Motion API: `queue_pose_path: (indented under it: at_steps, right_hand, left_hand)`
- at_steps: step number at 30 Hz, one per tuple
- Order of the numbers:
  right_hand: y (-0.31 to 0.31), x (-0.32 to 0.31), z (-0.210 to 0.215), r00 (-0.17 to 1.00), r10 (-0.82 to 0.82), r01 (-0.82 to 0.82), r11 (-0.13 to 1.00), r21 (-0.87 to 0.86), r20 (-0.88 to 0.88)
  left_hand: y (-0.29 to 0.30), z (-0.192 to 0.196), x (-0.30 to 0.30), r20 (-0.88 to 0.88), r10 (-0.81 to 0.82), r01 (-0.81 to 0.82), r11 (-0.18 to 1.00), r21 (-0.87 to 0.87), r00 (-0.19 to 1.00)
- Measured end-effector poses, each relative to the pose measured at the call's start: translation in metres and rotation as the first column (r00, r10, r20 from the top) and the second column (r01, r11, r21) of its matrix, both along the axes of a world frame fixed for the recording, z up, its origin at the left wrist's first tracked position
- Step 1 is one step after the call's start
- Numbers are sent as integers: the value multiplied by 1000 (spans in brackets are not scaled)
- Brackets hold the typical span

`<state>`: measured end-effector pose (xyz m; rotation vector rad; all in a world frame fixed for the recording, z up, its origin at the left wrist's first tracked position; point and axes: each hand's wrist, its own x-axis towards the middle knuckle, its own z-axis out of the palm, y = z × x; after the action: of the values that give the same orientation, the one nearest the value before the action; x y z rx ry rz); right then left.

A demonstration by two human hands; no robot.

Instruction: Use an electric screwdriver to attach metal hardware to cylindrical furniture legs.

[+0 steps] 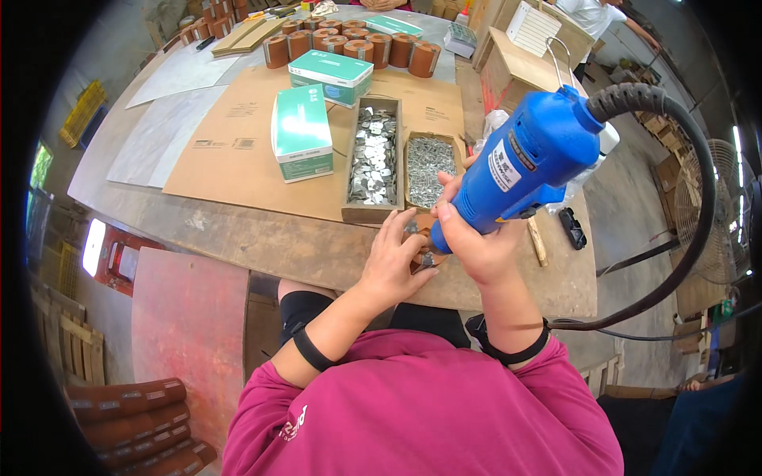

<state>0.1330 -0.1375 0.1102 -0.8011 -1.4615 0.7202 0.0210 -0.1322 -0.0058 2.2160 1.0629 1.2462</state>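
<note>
My right hand (pixel 486 247) grips a big blue power tool (pixel 516 155), tilted with its nose down to the left. A thick black cable runs from its rear end. My left hand (pixel 393 258) holds a small reddish-brown piece (pixel 425 260) with shiny metal bits on the bench edge, fingers curled around it. The tool's nose meets that piece; the contact point is mostly hidden by my fingers. Just beyond my hands stand a wooden box of flat metal plates (pixel 349 170) and a smaller box of thin metal pins or rivets (pixel 431 170).
Two green-and-white cartons (pixel 303 131) stand on a cardboard sheet (pixel 226 143). Several brown rolls (pixel 359 51) cluster at the far side. A black object (pixel 571 228) and a wooden-looking stick (pixel 538 242) lie at the right. A fan (pixel 714 210) stands beyond, and another person (pixel 591 20) is at upper right.
</note>
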Motion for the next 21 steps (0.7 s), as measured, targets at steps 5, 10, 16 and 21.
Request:
queue_pose_path:
  at_steps: [5,10,16,21]
  right_hand:
    - [6,-1,0,1000,-2,1,1000,12,15]
    - [8,-3,-1,999,-14,17,998,67,-33]
    - [7,1,3,997,-21,19,999,-36,-71]
    - [11,2,2,987,-28,28,1000,-5,-161]
  left_hand:
    - [-2,-2,0,105,-83,101,980,-170,991]
    - [-3,-2,2,109,-65,85,979,-187,992]
    - [-5,2,2,89,-46,63,977,-205,995]
    - [-4,-1,3,90,-35,52,979,-196,995]
